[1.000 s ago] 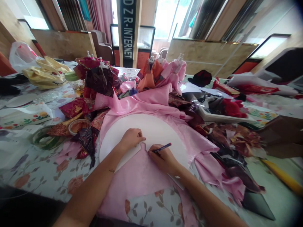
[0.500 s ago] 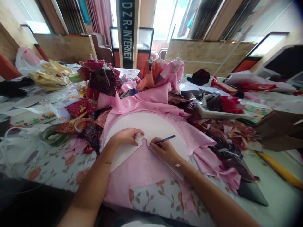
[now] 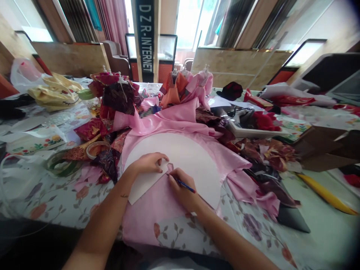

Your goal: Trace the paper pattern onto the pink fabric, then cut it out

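A large white paper pattern (image 3: 185,148), rounded at the far side and with a small notch at its near middle, lies flat on pink satin fabric (image 3: 149,213). My left hand (image 3: 147,163) rests on the paper left of the notch, thumb and fingers curved apart and pressing down. In my right hand (image 3: 181,191) is a blue pencil (image 3: 185,185) with a red end. Its tip meets the left straight edge of the paper, just below the notch, where pink cloth shows. My right wrist covers part of the paper's right edge.
Dressed doll forms (image 3: 201,84) stand behind the fabric, with dark and maroon ones (image 3: 119,93) to the left. Tape rolls (image 3: 97,149) lie at left. Fabric scraps (image 3: 267,150), a white tray (image 3: 247,131) and a brown box (image 3: 317,150) are at right, on a floral tablecloth (image 3: 67,198).
My right hand has moved left and nearer me with the pencil, from the right edge by the notch to the left edge. My left hand stays on the paper. The view shifted slightly.
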A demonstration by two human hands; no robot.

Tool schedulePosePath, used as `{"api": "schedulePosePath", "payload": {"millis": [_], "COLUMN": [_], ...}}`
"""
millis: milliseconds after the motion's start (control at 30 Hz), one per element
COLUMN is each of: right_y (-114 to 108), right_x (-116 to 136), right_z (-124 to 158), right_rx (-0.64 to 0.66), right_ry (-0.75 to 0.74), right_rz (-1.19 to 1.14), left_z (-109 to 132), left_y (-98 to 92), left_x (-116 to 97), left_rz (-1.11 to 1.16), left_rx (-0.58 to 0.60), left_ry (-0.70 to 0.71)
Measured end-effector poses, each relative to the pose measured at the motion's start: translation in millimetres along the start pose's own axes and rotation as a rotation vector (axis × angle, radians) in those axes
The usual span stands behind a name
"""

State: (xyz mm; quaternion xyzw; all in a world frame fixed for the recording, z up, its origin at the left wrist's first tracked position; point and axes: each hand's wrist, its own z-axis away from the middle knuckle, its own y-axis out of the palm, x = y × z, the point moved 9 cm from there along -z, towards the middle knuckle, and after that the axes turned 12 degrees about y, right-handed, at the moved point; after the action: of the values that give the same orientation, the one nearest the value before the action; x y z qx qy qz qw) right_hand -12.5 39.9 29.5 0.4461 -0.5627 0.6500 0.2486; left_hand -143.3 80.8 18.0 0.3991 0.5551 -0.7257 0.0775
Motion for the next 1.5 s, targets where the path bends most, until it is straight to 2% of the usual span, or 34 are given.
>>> {"api": "schedulePosePath", "payload": {"millis": [133,333,667,867,1200,1267,1433,1500], "right_y": [-4.6,-4.4,2.3,9.9,34.9,32.7,9.8,6.7], "right_x": [-8.2,-9.6,-9.5,6.1,23.7,21.2,6.7,7.6], "right_z": [0.7,-1.6,-0.9,5.6,21.0,19.6,7.1,5.2], "right_rx": [-0.06,-0.051,-0.031,0.073,0.275,0.262,0.088,0.07], "right_ry": [0.031,0.024,-0.071,-0.168,-0.297,-0.28,-0.171,-0.16], "right_rz": [0.018,0.031,0.037,0.049,0.039,0.029,0.019,0.026], "left_z": [3.5,2.4,1.4,0.3,3.4,4.4,6.8,7.3], "left_y": [0.0,0.1,2.9,5.4,7.1,7.0,5.6,5.6], "left_x": [-1.4,0.6,-1.2,-1.4,-7.3,-8.3,-8.9,-10.5], "left_rz": [0.018,0.071,0.116,0.08,0.03,0.026,0.037,0.032], "left_rx": [-0.018,-0.014,0.042,0.083,0.157,0.171,0.177,0.183], "left_ry": [0.032,0.033,0.039,0.062,0.12,0.127,0.122,0.137]}}
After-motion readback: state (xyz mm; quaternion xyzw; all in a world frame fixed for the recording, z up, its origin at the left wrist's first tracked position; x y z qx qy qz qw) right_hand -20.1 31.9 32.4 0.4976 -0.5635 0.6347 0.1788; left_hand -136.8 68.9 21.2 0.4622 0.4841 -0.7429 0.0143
